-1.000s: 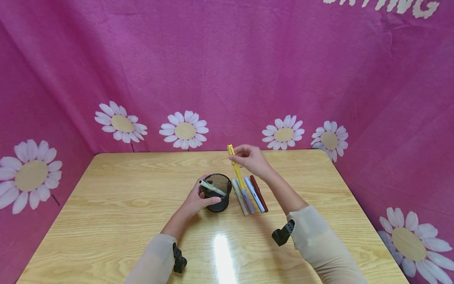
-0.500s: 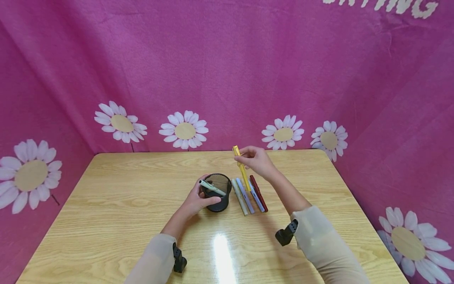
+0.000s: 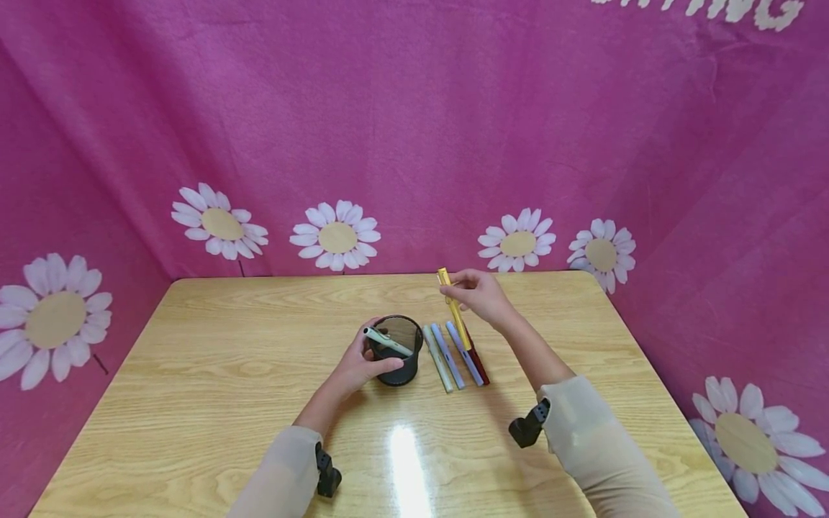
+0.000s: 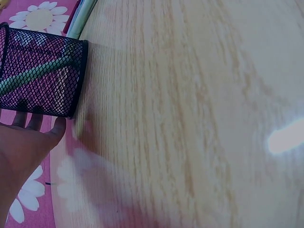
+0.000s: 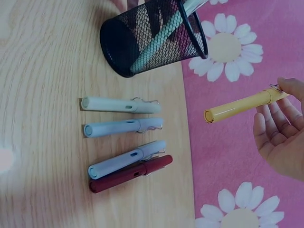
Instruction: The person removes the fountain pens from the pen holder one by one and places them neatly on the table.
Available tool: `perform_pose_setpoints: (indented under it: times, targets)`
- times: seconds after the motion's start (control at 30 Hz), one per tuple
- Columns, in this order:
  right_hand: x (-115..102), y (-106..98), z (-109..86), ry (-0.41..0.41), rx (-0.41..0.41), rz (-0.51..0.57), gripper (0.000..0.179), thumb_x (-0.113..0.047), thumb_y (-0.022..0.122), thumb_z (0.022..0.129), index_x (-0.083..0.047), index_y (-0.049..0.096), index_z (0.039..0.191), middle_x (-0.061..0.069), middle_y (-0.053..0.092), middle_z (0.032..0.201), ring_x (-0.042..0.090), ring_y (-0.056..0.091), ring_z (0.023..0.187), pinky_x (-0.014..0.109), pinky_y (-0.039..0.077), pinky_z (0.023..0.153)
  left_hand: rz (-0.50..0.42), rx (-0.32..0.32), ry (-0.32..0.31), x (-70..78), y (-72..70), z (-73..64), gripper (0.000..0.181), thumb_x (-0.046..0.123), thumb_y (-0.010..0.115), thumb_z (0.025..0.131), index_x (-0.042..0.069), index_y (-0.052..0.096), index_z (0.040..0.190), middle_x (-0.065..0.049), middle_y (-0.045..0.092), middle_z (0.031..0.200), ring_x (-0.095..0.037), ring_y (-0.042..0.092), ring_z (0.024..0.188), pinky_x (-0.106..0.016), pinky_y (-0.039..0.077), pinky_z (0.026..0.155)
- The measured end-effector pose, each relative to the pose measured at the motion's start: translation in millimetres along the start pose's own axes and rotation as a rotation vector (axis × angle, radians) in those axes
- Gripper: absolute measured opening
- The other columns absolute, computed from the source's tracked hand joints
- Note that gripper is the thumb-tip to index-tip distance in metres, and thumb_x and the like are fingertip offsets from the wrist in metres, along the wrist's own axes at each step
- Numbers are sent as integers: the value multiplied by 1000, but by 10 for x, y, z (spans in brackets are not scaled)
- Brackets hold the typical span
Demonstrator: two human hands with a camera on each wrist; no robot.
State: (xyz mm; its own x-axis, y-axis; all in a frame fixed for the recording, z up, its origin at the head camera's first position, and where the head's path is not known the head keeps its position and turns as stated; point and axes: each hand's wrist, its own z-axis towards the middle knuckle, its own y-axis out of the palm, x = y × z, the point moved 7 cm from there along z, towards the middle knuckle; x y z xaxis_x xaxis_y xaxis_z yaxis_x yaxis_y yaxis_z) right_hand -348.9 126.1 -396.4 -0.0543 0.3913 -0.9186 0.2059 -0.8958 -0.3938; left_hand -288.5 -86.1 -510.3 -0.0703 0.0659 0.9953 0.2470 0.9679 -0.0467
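right hand (image 3: 479, 295) pinches the yellow pen (image 3: 453, 308) near its top, above 4 pens on the tabletop (image 3: 194, 360); light, stiff, slick. left hand (image 3: 356, 370) grips the mesh cup (image 3: 398, 352).

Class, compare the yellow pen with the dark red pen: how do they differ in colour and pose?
The yellow pen is held off the table by the right hand; the dark red pen lies flat on the table, outermost in the row. Both are slim capped pens with clips.

Pens (image 3: 453, 356) block right of cup (image 3: 398, 352); left free.
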Motion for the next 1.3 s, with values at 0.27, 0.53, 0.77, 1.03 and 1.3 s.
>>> perform_pose_setpoints:
  times: [0.27, 0.53, 0.77, 1.03, 1.3]
  targets:
    - [130, -60, 7, 20, 9, -32, 35, -20, 67, 87, 5, 60, 111, 0, 63, 83, 6, 55, 68, 27, 53, 65, 26, 13, 8, 6, -16, -2, 86, 15, 80, 74, 23, 30, 143, -14, 39, 144, -29, 43, 127, -47, 35, 105]
    - [275, -132, -26, 49, 31, -29, 38, -20, 67, 86, 7, 59, 112, 1, 62, 83, 7, 54, 66, 21, 51, 61, 39, 13, -3, -1, -20, -4, 84, 18, 79, 75, 25, 30, 143, -12, 39, 144, -28, 37, 132, -51, 29, 109]
    - [339, -150, -63, 67, 24, -10, 37, -18, 66, 87, 8, 58, 111, -4, 60, 78, 10, 55, 67, 19, 49, 59, 24, -14, -15, 126, -3, -74, 86, 14, 78, 76, 19, 27, 145, -16, 36, 146, -30, 34, 135, -51, 26, 111]
    - [511, -206, -54, 82, 38, -39, 38, -21, 66, 87, 7, 57, 112, 3, 65, 85, 9, 56, 69, 29, 53, 67, 26, -27, -35, 240, 14, -149, 86, 12, 76, 77, 18, 26, 146, -18, 34, 148, -32, 30, 137, -53, 24, 112]
    - [615, -262, -70, 99, 46, -50, 39, -20, 66, 87, 7, 57, 112, 0, 64, 82, 7, 56, 66, 32, 54, 69, 13, -29, -32, 257, 23, -157, 85, 13, 77, 77, 19, 27, 145, -18, 33, 148, -32, 31, 136, -52, 25, 111]
